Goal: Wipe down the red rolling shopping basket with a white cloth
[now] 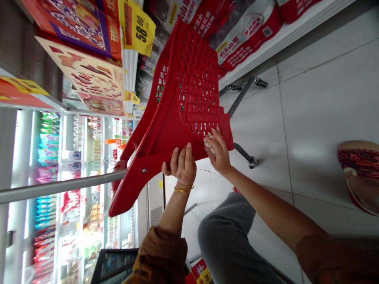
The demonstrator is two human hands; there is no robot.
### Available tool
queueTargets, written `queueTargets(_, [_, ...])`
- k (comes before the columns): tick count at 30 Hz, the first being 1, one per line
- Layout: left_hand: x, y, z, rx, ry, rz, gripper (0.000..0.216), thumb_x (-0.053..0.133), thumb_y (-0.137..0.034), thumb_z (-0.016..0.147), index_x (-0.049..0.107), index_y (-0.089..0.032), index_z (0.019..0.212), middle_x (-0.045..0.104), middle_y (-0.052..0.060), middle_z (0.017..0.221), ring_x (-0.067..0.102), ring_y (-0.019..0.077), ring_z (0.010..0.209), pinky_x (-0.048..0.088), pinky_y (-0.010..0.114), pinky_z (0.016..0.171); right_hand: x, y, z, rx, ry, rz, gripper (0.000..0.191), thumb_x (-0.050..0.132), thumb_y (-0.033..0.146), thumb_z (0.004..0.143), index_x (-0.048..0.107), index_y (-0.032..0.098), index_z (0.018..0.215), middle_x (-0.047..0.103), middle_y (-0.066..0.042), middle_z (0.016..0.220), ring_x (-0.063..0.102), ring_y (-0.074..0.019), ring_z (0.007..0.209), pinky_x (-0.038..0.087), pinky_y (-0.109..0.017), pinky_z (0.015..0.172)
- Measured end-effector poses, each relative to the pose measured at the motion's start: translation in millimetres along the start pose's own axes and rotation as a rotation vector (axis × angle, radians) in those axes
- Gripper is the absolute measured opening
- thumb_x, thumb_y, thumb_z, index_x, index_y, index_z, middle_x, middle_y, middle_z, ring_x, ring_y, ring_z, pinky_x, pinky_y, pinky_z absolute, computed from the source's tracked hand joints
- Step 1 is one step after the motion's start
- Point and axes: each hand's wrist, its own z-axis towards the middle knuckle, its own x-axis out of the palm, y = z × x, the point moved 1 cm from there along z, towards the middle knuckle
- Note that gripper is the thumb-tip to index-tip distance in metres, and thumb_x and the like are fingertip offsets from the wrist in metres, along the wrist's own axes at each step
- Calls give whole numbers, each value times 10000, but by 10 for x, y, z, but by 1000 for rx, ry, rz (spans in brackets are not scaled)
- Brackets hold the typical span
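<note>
The whole view is turned on its side. A red plastic shopping basket point(189, 102) with a lattice wall is held up in front of me. My left hand point(181, 165), with a gold bangle at the wrist, is closed around the basket's rim. My right hand point(219, 152) presses a small whitish wad point(208, 142) against the basket's lattice near its corner, fingers bent over it. Both sleeves are brown.
A grey metal trolley frame point(242, 94) with a wheel point(253, 161) stands on the white tiled floor point(319, 98). Shelves hold red-labelled bottle packs point(251, 31) and a yellow price tag point(139, 27). Lit coolers point(50, 165) fill the left. My grey-trousered knee point(227, 236) and a sandalled foot point(358, 177) show.
</note>
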Motion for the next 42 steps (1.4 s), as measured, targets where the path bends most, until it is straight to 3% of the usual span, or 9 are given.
queueTargets(5, [-9, -23, 18, -28, 31, -34, 268, 550, -295, 938, 708, -326, 1153, 782, 58, 980, 685, 216, 1070, 166, 461, 1190, 121, 201, 128, -119, 49, -34, 375, 458, 335, 981, 545, 315, 1345, 489, -28, 1485, 160, -267, 1515, 337, -579, 1191])
queueTargets(10, [-21, -48, 45, -3, -3, 11, 272, 563, -264, 922, 714, -312, 1144, 786, 55, 948, 699, 214, 1039, 149, 463, 1206, 114, -37, 58, -162, 66, -9, 369, 474, 306, 981, 553, 328, 1341, 538, -29, 1441, 257, -246, 1490, 354, -569, 1185])
queueTargets(19, [-18, -34, 38, 54, -40, 77, 271, 572, -226, 920, 717, -311, 1133, 789, 31, 896, 703, 193, 984, 179, 427, 1179, -3, -421, -178, -90, 15, -76, 389, 484, 243, 976, 530, 302, 1358, 512, -73, 1466, 235, -263, 1495, 386, -602, 1148])
queueTargets(25, [-28, -45, 39, 93, -47, 93, 288, 561, -200, 927, 702, -290, 1161, 791, 21, 901, 703, 180, 983, 194, 389, 1165, -71, -431, -154, -40, -14, -54, 403, 453, 231, 984, 509, 273, 1381, 507, -101, 1462, 305, -278, 1471, 374, -592, 1156])
queueTargets(32, [-45, -82, 46, 61, -23, 33, 297, 487, -217, 966, 701, -274, 1163, 789, 36, 936, 703, 171, 998, 198, 362, 1151, 33, 74, 316, -112, -26, 83, 471, 447, 231, 990, 403, 305, 1453, 427, -78, 1526, 275, -261, 1484, 334, -546, 1200])
queueTargets(35, [-34, -88, 44, 49, -27, 5, 290, 472, -222, 973, 717, -261, 1123, 790, 41, 936, 708, 169, 995, 202, 353, 1151, 136, 250, 609, -226, 90, 196, 487, 441, 235, 998, 368, 333, 1469, 407, -49, 1545, 232, -233, 1499, 342, -525, 1199])
queueTargets(39, [-20, -87, 47, 19, 26, -27, 311, 436, -216, 985, 727, -242, 1093, 788, 47, 954, 706, 161, 1014, 199, 344, 1151, 242, 226, 894, -379, 295, 267, 459, 435, 219, 1004, 423, 390, 1430, 428, 18, 1537, 151, -185, 1515, 380, -480, 1180])
queueTargets(42, [-27, -100, 64, 55, -5, 17, 294, 464, -191, 972, 719, -245, 1108, 788, 31, 957, 700, 153, 1029, 156, 328, 1167, 284, 139, 1033, -412, 334, 253, 455, 426, 231, 1010, 415, 399, 1433, 421, 46, 1540, 142, -175, 1516, 368, -487, 1189])
